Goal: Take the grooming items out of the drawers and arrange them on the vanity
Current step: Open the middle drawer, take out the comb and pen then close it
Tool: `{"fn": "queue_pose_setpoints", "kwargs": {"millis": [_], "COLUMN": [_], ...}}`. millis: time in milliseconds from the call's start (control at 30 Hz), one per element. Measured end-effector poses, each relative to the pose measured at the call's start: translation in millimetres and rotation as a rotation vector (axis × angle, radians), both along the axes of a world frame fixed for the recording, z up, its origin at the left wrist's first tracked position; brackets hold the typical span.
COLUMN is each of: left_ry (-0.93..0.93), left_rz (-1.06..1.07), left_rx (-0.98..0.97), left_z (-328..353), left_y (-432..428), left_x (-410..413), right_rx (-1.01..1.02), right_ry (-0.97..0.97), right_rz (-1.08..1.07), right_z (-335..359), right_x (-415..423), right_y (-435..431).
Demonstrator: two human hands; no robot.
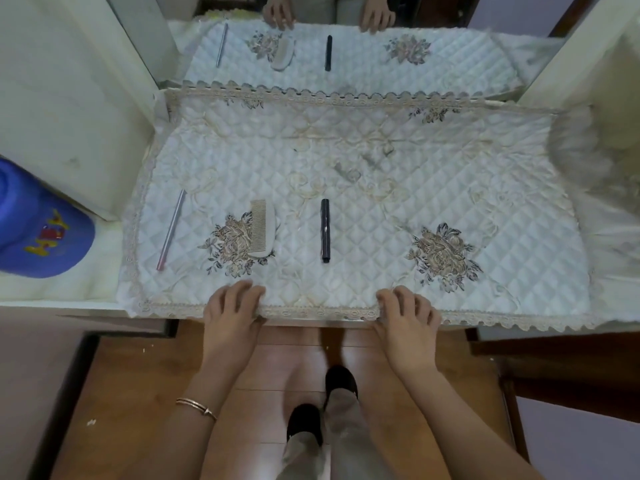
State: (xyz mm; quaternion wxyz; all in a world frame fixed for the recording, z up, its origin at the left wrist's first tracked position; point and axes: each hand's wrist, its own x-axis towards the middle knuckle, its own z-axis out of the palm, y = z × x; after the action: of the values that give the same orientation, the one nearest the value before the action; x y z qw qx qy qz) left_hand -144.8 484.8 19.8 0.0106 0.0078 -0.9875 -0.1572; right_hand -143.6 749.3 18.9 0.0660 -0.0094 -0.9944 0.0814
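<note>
Three grooming items lie in a row on the vanity's quilted white cloth (363,209): a thin silver and pink pencil (171,229) at the left, a pale comb (262,229) over an embroidered flower, and a black tube (325,230) near the middle. My left hand (232,308) and my right hand (408,311) rest on the cloth's lace front edge, fingers curled down on it, holding no item. No drawer is in view.
A mirror (346,53) behind the vanity reflects the cloth, the items and both hands. A blue cap (38,230) sits at the left on a white ledge. White cabinet walls flank the vanity. Below are a wooden floor and my feet.
</note>
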Motion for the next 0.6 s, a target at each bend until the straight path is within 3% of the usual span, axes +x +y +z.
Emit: {"fn": "queue_pose_setpoints", "kwargs": {"millis": [233, 433, 500, 600], "left_ry": [-0.019, 0.006, -0.078, -0.424], "left_rz": [0.089, -0.052, -0.085, -0.141], "left_rx": [0.069, 0.17, 0.226, 0.273], "left_z": [1.1, 13.7, 17.2, 10.0], "left_y": [8.7, 4.5, 3.4, 5.4], "left_x": [-0.5, 28.4, 56.9, 115.1], "right_rx": [-0.004, -0.081, -0.151, -0.368], "right_ry": [-0.024, -0.052, -0.11, -0.294], "right_rz": [-0.033, 0.109, 0.069, -0.147], "right_z": [3.7, 19.4, 22.1, 13.2], "right_x": [-1.5, 37.3, 73.9, 143.9], "right_y": [-1.7, 13.6, 20.3, 29.7]}}
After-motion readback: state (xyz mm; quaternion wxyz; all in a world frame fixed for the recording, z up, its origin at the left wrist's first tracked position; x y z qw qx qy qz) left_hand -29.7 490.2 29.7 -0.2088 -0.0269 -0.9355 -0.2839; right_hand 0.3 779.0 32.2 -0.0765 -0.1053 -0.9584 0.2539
